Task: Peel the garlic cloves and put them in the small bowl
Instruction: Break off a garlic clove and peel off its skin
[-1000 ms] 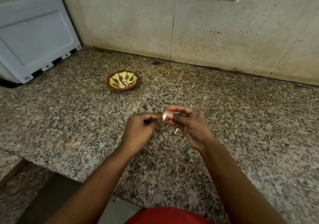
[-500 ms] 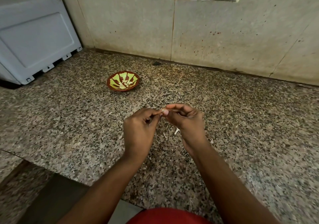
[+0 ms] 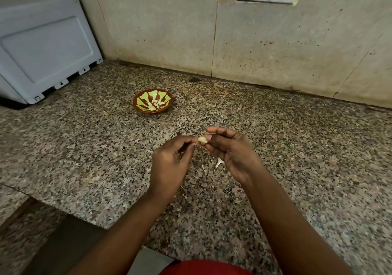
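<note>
Pinching one garlic clove, right hand and apparently left hand grip it.

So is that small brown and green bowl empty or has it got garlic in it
Not empty. The small brown and green patterned bowl sits upright on the speckled granite counter with several pale peeled garlic cloves lying inside.

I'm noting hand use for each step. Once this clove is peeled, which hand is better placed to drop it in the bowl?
Probably the left hand: the bowl lies ahead on its side. Both hands pinch the clove; the right hand would have to cross over.
</note>
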